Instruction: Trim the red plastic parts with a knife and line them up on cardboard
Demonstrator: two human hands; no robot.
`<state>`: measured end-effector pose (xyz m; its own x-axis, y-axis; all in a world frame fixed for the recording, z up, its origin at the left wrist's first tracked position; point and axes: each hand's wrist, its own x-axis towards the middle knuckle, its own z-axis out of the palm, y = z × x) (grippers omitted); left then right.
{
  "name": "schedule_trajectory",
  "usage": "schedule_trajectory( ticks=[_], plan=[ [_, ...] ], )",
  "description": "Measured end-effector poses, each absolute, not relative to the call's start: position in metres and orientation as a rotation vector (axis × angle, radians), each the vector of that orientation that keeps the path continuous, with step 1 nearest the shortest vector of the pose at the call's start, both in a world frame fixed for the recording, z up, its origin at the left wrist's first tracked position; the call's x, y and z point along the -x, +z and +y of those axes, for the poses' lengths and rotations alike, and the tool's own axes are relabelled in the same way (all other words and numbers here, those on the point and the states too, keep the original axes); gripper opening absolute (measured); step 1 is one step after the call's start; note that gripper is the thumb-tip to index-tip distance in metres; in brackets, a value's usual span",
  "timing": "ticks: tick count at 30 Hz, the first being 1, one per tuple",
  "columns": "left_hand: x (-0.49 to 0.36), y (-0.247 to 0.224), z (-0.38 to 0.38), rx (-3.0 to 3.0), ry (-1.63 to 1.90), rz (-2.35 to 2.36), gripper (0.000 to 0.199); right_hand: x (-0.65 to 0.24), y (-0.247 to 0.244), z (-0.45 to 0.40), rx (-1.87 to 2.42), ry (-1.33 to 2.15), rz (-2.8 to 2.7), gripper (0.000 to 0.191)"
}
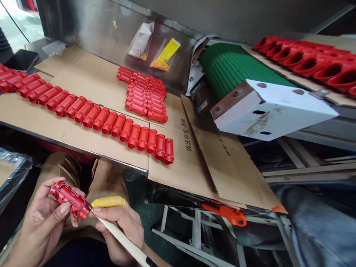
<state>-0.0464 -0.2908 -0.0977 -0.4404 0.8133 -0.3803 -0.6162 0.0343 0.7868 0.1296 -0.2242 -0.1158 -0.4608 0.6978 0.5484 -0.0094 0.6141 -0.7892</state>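
Note:
A red plastic part [69, 198], its ribbed inner side facing up, is held between the thumb and fingers of my left hand [50, 213] above my lap. My right hand [123, 226] grips a long cream-coloured tool [128, 246] whose thin dark tip meets the right end of the red part. A yellow cover [108, 202] sits on one finger of my right hand. Beyond my hands, a long row of red parts [92, 115] lies along the cardboard [41, 119] on the table.
A block of stacked red parts [146, 94] and small bags [165, 55] lie further back. On the right are a green conveyor belt [240, 67], its white bracket [271, 109], more red parts [311, 61], an orange tool [227, 215] and a person's denim-covered leg [330, 224].

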Motion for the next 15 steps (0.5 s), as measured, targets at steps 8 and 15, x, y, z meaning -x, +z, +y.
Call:
schedule_trajectory(
  ticks=[8,15],
  plan=[
    [0.044,-0.099,-0.291,-0.247,1.667,1.216,0.056,-0.131,-0.116,-0.218,0.564,1.030,-1.872,0.014],
    [0.053,-0.111,-0.287,-0.387,1.590,1.270,0.047,-0.141,-0.116,-0.190,0.222,0.746,-2.252,0.025]
  ],
)
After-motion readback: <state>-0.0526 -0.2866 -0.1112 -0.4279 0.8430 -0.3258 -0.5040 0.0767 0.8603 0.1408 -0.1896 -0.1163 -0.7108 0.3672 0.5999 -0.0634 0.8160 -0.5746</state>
